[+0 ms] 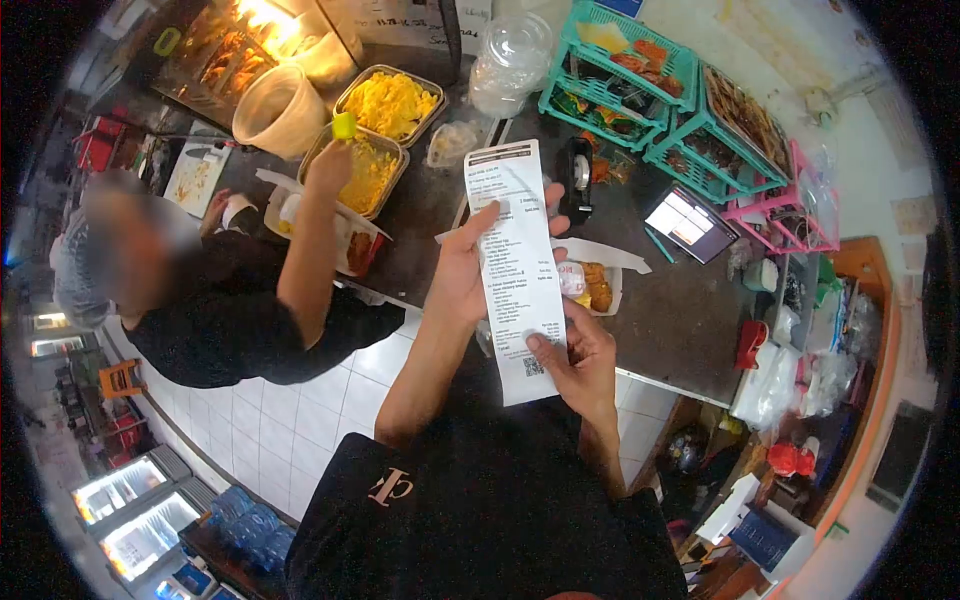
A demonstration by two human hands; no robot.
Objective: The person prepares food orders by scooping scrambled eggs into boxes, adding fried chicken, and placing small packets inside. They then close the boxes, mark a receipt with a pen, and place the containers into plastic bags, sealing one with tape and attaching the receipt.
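Note:
A long printed receipt (517,270) is stretched between my two hands, its text facing me and a QR code near the bottom. My left hand (468,250) grips its upper left side, thumb on the front and fingers behind. Lower down, my right hand (578,362) pinches the right edge near the bottom with its thumb on the print. Behind the paper, partly covered by it, an open food box (612,285) on the dark counter holds browned food pieces and a wrapped white packet.
To the left a co-worker (230,290) reaches a green-handled utensil (344,126) over trays of yellow food (388,106). Green baskets (620,75), a tape dispenser (577,180) and a lit tablet (690,220) stand on the counter (660,330). Plastic bags (790,385) lie at right.

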